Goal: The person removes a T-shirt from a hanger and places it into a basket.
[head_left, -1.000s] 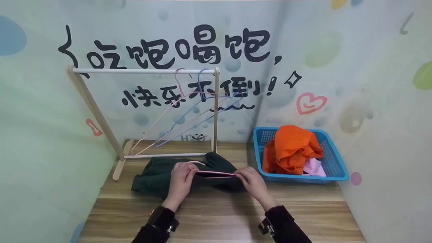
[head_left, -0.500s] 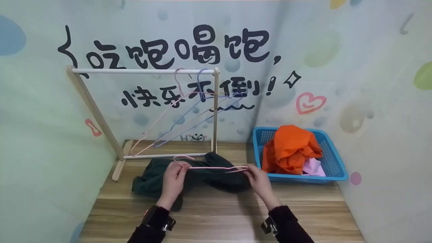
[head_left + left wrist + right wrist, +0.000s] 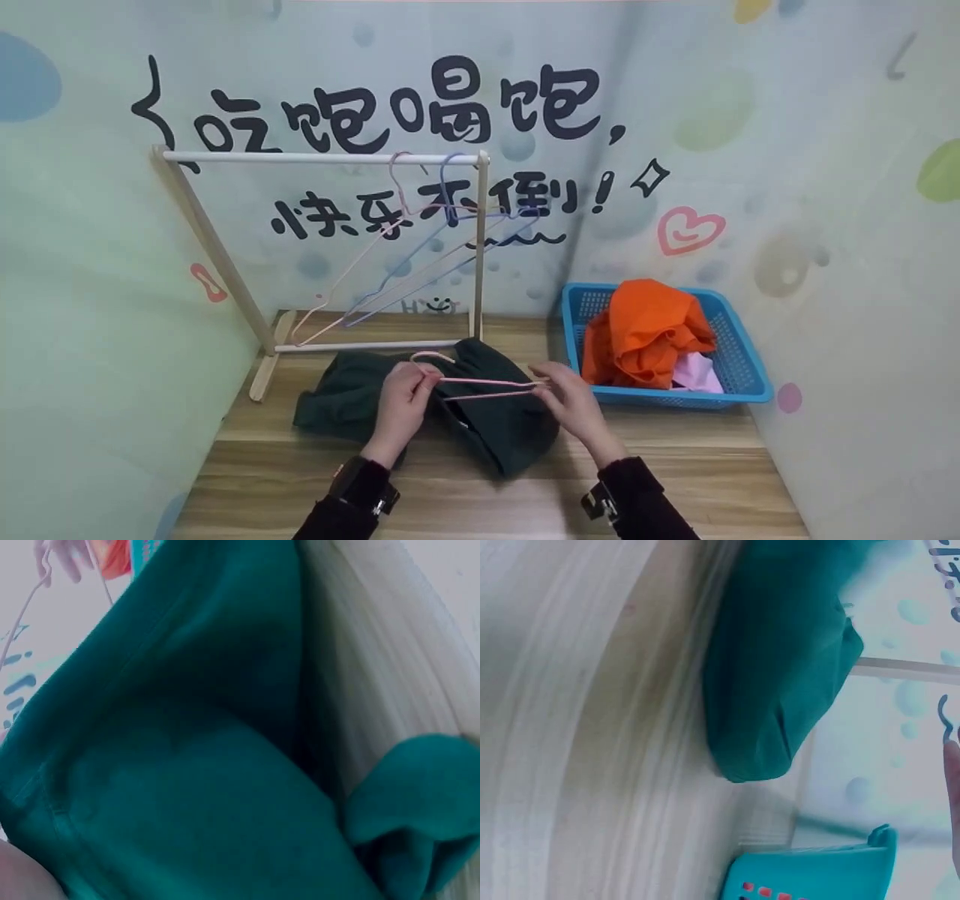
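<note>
My left hand (image 3: 405,397) pinches a pink clothes hanger (image 3: 484,381) near its hook, above a dark green garment (image 3: 510,427). The hanger lies roughly level, its far end reaching my right hand (image 3: 571,401). Thumb and fingers of that hand are spread around the hanger's end; they look fairly straight. Below the hanger, the garment's edge gapes and part of it droops toward the front. In the left wrist view green cloth (image 3: 172,787) fills most of the picture. Whether the left fingers also hold cloth is hidden.
A wooden rack (image 3: 481,255) with a white rail stands behind, bearing a pink hanger (image 3: 349,266) and a blue hanger (image 3: 409,262). At right, a blue basket (image 3: 750,360) holds orange cloth (image 3: 652,330) and pale pink cloth (image 3: 699,373). Patterned walls enclose the wooden table (image 3: 480,510).
The hanger rose off the cloth, then came back slightly lower and to the right. My right fingers have spread at its end. The garment's right part has dropped toward the front.
</note>
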The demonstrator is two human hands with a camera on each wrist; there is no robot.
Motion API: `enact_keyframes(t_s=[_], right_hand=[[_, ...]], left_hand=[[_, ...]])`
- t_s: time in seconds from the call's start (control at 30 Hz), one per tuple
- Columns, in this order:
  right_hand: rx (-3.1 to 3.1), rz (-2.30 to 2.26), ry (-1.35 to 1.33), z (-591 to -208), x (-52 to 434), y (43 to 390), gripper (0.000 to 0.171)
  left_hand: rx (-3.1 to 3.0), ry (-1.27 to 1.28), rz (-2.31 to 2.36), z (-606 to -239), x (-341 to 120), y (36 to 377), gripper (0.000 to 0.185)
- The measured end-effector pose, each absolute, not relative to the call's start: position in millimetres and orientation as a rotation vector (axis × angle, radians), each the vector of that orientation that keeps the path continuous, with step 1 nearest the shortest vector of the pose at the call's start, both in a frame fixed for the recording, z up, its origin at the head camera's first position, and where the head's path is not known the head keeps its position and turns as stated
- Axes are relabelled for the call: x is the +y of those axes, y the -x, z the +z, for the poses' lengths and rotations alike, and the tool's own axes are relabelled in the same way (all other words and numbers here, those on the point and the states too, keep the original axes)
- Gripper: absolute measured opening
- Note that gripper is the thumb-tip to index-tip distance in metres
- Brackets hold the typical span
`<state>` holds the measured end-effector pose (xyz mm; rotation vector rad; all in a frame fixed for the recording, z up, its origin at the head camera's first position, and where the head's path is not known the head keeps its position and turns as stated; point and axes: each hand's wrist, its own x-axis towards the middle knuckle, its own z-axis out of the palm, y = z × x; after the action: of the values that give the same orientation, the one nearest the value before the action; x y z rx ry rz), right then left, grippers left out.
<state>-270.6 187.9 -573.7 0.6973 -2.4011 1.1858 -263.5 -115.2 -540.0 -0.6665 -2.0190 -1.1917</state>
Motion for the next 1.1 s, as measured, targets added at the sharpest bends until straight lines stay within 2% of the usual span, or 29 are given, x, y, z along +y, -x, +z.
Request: enact_keyframes(t_s=[0.13, 0.3, 0.47, 0.67, 0.83, 1.1], right_hand=[[-2.464, 1.07, -0.729, -576, 186, 267, 0.013], [-2.407, 1.024, -0.694, -582, 190, 265, 0.007], [-2.356, 1.071, -0.636, -581, 204, 265, 0.007], [-2.379, 1.087, -0.528, -572, 235, 262, 0.011], [-2.297, 1.029, -0.556, -567, 265, 263, 0.014], [-2.251, 1.104, -0.466, -564, 299, 259, 0.017]], left_hand=[[-2.062, 0.691, -1.185, -545, -107, 262, 0.008], [-2.22, 0.692, -1.183, -548, -107, 260, 0.006], [-2.387, 0.653, -1.077, -550, -117, 260, 0.015], [-2.485, 0.639, -1.062, -558, -134, 260, 0.016], [-2.491, 0.618, -1.026, -564, -144, 262, 0.015], [-2.483, 0.452, -0.942, -569, -156, 271, 0.014]])
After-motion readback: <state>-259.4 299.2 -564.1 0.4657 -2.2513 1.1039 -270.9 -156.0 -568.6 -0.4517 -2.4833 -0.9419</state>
